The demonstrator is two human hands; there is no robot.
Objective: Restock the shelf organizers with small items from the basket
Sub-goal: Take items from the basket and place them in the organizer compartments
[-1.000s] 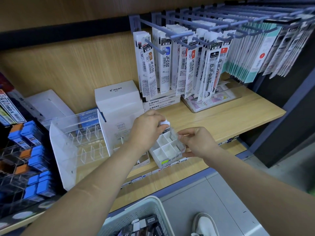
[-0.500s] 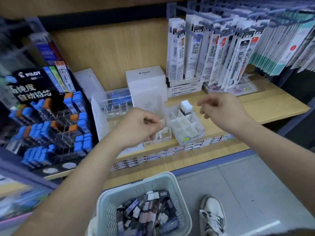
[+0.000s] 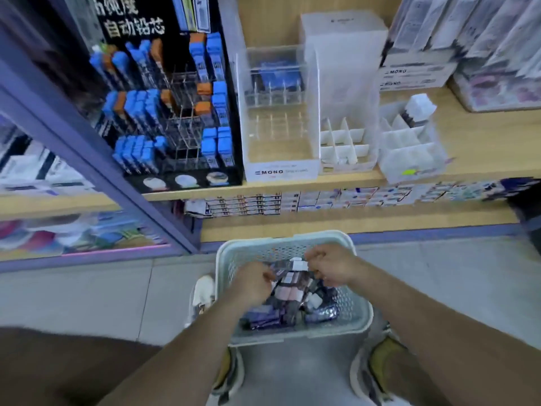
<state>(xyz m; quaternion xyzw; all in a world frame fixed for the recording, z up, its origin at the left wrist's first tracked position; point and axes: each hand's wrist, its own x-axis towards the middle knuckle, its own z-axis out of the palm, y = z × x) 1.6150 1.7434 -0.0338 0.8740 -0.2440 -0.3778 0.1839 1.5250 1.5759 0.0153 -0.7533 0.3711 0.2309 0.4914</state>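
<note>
A pale wooden shelf (image 3: pixel 483 142) runs above grey floor tiles (image 3: pixel 87 294). On the floor below the divided organizers (image 3: pixel 409 153) sits the mint basket (image 3: pixel 352 313) of small items (image 3: pixel 289 291). A clear display box (image 3: pixel 278 148) reads MONO. Left hand (image 3: pixel 251 284) and right hand (image 3: pixel 332 266) curl among the items; I can't tell whether either holds one.

hanging packs (image 3: pixel 480 27) blurred and cropped at top edge; small items (image 3: pixel 289 291) in basket (image 3: pixel 281 238) indistinct
</note>
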